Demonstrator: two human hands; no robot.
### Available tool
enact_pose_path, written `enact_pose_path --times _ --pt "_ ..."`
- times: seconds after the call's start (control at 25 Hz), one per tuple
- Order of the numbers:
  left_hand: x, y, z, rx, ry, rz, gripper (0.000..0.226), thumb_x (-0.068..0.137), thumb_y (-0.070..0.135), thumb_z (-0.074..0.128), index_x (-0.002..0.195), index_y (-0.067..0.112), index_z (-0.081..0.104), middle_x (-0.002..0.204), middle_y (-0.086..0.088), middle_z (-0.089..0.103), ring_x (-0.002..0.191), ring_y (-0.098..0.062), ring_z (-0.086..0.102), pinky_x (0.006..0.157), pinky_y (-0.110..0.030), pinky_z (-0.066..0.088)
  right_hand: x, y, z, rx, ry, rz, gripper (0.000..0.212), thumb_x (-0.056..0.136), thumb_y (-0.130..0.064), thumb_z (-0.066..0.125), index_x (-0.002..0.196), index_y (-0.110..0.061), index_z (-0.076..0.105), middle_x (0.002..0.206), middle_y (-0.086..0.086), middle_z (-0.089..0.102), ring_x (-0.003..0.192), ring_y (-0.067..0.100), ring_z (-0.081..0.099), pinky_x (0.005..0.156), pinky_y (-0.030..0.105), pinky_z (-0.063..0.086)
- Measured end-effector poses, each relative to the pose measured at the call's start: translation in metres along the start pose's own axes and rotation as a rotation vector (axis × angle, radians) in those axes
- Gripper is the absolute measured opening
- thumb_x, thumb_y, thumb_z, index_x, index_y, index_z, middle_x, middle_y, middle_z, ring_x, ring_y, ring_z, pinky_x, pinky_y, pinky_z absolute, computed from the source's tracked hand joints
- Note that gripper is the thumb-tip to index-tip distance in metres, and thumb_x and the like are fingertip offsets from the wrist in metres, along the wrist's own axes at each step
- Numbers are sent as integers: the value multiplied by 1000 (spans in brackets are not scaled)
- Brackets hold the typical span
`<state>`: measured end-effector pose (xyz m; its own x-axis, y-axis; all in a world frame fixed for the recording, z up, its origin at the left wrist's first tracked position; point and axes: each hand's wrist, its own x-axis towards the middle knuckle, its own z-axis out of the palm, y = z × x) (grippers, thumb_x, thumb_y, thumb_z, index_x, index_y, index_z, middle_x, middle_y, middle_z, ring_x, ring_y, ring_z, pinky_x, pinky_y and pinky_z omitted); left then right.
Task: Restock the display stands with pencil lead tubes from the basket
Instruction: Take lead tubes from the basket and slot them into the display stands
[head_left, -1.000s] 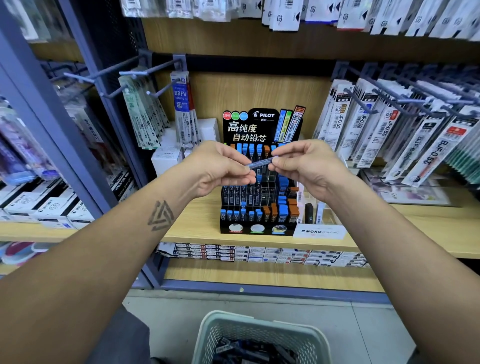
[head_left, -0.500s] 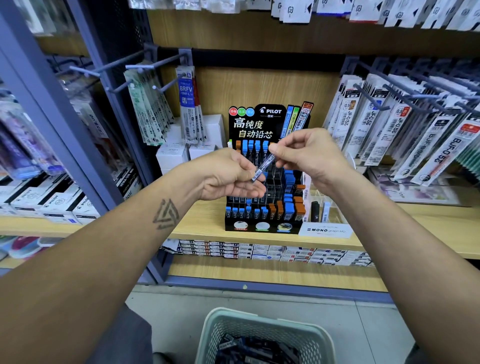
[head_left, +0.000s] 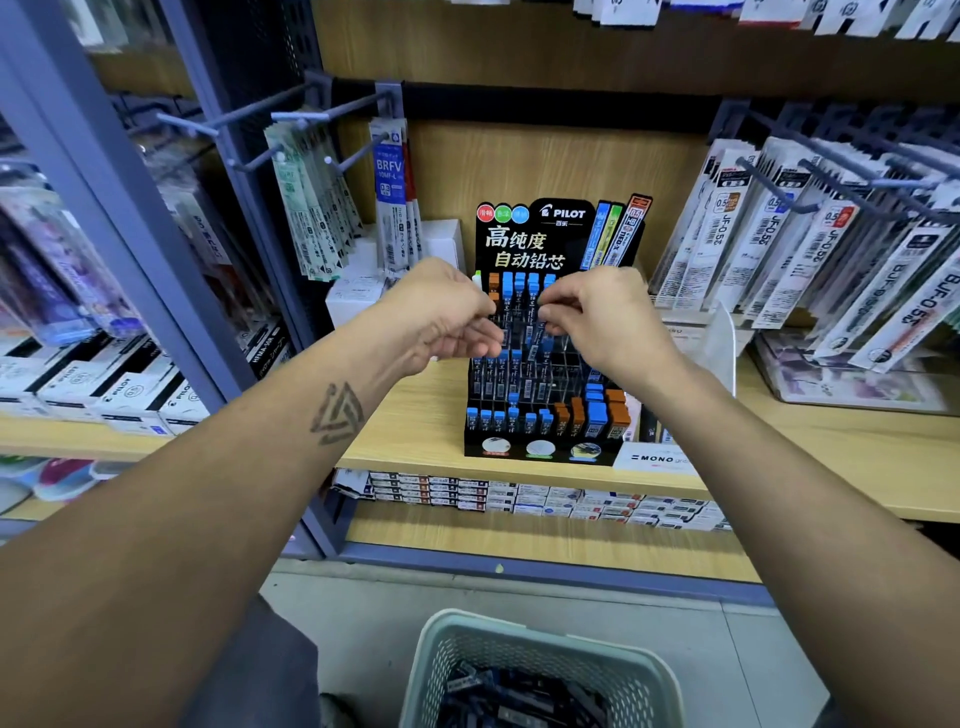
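**Both hands at the upper rows of the lead-tube stand**

The black Pilot display stand sits on a wooden shelf, its tiered slots holding upright pencil lead tubes with blue and orange caps. The front rows are mostly filled; several slots in the middle tiers, toward the right, look vacant.

The right hand is raised in front of the stand's upper rows, its fingers curled and pinched together over a blue-capped lead tube that stands roughly upright at the slots. The tube is partly hidden by the fingers and blurred, so whether it is already seated in a slot cannot be told.

The left hand is just beside it, at the left side of the same rows, fingers bent inward toward the tubes. Whether they grasp anything cannot be told; the fingertips overlap the stand's contents.

Below, on the floor, a pale green perforated basket holds a loose heap of dark lead tubes.

Packaged refills hang from pegs to the right of the stand and others to its left. A white MONO label stands at the shelf edge beside the stand's right front corner.
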<state>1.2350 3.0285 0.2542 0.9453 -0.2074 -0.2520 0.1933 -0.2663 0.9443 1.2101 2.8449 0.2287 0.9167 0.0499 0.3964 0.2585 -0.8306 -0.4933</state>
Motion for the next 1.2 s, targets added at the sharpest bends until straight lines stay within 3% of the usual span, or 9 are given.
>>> enact_pose_path --times 0.2,0.6,0.84,0.92,1.08,1.2 --pt "0 -1 2 8 -18 10 10 99 -1 54 107 -4 58 68 -21 71 49 -22 68 46 -25 54 3 1 11 -130 -47 -43 15 96 -18 66 91 -10 78 79 5 73 77 22 67 78 37 55" --pt "-1 -2 2 24 -29 12 10 98 -1 55 106 -4 59 68 -20 71 50 -22 67 48 -25 55 2 4 12 -234 -59 -59 19 98 -18 62 108 -13 77 105 5 75 98 23 67 88 33 52" --pt "-23 -14 20 213 -129 30 12 98 0 53 101 0 64 69 -16 71 50 -21 64 49 -26 51 -41 -8 -10 -81 2 26 16 94 -17 62 96 -18 78 88 -4 75 83 13 66 78 28 53" --pt "-37 -30 40 359 -188 32 13 99 3 51 97 1 63 70 -14 70 51 -21 64 50 -27 51 -76 -6 -17 -13 -130 157 16 89 -12 62 85 -15 77 76 -1 73 70 12 68 69 27 55" --pt "-64 -108 85 706 -381 -42 16 98 0 46 97 -4 62 75 -17 70 54 -22 65 54 -31 56 -173 17 18 -28 -803 412 16 84 -1 61 76 -6 74 68 9 74 53 11 68 56 25 56" --pt "-81 -183 113 984 -535 -106 19 91 -4 50 75 2 57 66 -14 63 50 -22 62 53 -34 58 -234 38 67 -37 -938 488 11 83 -1 65 82 -5 75 64 4 71 48 6 63 55 21 51"
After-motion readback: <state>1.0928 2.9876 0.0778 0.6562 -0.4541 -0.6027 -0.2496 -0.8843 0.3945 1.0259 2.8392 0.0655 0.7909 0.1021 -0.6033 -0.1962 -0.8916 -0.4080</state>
